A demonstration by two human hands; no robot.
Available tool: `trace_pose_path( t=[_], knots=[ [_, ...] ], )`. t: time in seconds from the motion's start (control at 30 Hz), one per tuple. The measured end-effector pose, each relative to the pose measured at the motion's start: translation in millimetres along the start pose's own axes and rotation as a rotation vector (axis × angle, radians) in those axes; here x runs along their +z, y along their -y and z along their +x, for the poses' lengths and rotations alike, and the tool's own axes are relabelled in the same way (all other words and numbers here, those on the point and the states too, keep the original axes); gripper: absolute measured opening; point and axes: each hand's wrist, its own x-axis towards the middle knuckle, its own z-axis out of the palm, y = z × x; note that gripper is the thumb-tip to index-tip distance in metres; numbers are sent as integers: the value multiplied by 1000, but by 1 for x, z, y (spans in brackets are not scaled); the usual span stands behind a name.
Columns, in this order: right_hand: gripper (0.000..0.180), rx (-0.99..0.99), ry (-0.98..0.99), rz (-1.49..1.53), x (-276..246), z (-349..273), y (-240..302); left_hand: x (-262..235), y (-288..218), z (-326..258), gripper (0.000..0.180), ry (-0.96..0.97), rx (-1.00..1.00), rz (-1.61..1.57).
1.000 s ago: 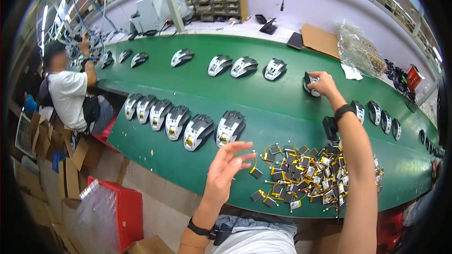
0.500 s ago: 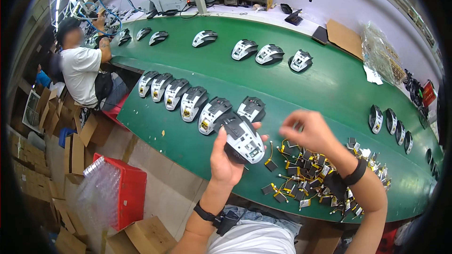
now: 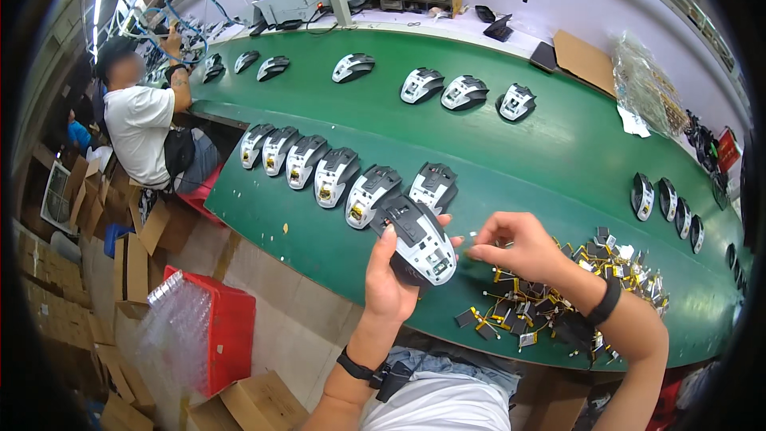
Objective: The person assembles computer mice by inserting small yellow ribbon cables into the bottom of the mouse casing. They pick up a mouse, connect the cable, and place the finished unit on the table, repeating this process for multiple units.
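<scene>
Our left hand (image 3: 392, 283) is clamped around a black-and-white mouse shell (image 3: 420, 241), held above the near edge of the green table (image 3: 558, 152). Our right hand (image 3: 515, 246) pinches a small part, fingertips together, just beside the shell. A pile of small parts (image 3: 558, 303) lies under the right wrist. We note six more shells (image 3: 335, 175) lined up behind.

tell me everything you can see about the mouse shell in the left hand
The mouse shell is a computer-mouse body in white and black plastic, with small openings showing on its white part. It is lifted off the green table, tilted, lying in the palm of the left hand with fingers curled round its edges. The right hand pinches something small beside its lower end.
</scene>
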Motion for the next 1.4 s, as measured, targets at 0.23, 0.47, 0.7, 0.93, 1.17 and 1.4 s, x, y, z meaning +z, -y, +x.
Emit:
trace_pose_path(
  t=[0.23,0.47,0.7,0.93,1.17,1.4],
  knots=[
    [13,45,-92,391,-10,-49,17,14,14,-1,61,119,-61,87],
    [9,-160,-145,14,-14,-83,33,39,20,-4,71,231,-149,93],
    [11,-102,-273,-23,-19,-94,25,43,26,-13,82,342,-168,78],
    [10,-31,-405,0,-16,-94,23,47,32,-13,80,316,-180,90],
    [19,-570,-409,-723,-11,-102,58,45,36,-9,65,303,-214,-105],
    [25,-636,-281,-954,1,-102,58,49,40,-11,58,280,-253,-88]
  ],
)
